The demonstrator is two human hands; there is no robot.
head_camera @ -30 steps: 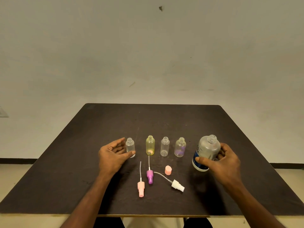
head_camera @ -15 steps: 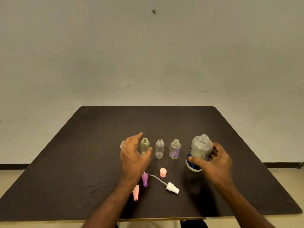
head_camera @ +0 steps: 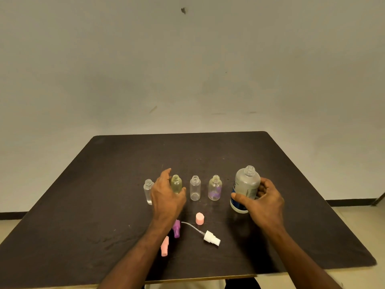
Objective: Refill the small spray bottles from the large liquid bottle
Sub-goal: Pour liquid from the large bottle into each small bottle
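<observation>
The large liquid bottle (head_camera: pixel 245 188) stands uncapped on the dark table (head_camera: pixel 104 195), at 3 o'clock of the four-bottle row. The right hand (head_camera: pixel 263 206) grips its body, thumb across the label. The left hand (head_camera: pixel 167 196) curls around the yellow-tinted bottle (head_camera: pixel 176 184); firm contact cannot be confirmed. At 6 o'clock of the row lie three detached spray heads and a pink cap (head_camera: pixel 199 218).

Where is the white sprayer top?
The white sprayer top lies on the table near the front, below the pink cap.
</observation>
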